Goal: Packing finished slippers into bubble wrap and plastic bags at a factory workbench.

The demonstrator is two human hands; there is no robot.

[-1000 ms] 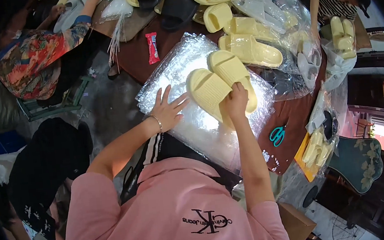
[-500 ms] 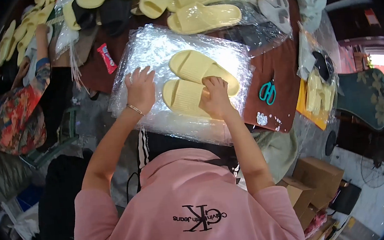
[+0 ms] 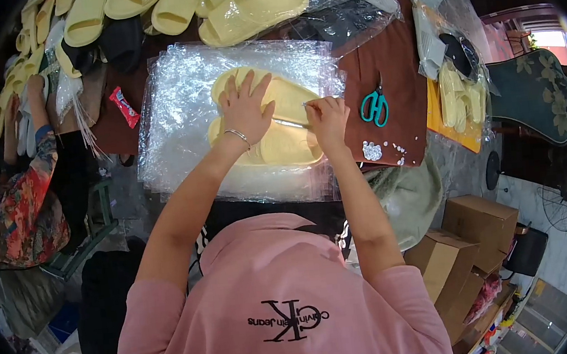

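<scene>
A pair of pale yellow slide slippers lies side by side on a stack of clear plastic bags [image 3: 177,132]. The far slipper [image 3: 289,93] and the near slipper [image 3: 289,146] both have their heels to the right. Fingers spread, my left hand [image 3: 246,111] rests flat across the strap area and partly hides both. My right hand [image 3: 330,121] is pinched closed beside the heels, at the stack's right side. Something small and pale shows at its fingertips; I cannot make out what. Whether a film layer covers the slippers is unclear.
Teal-handled scissors [image 3: 375,107] lie right of the stack on the brown table [image 3: 391,50]. A red packet [image 3: 124,107] lies to its left. More yellow slippers [image 3: 254,16] line the far side. At the left, another person's arm [image 3: 38,105] reaches toward slippers.
My left hand has moved right, from the bare plastic onto the slippers. My right hand has left the near slipper and now pinches beside the heels. The whole view has shifted somewhat.
</scene>
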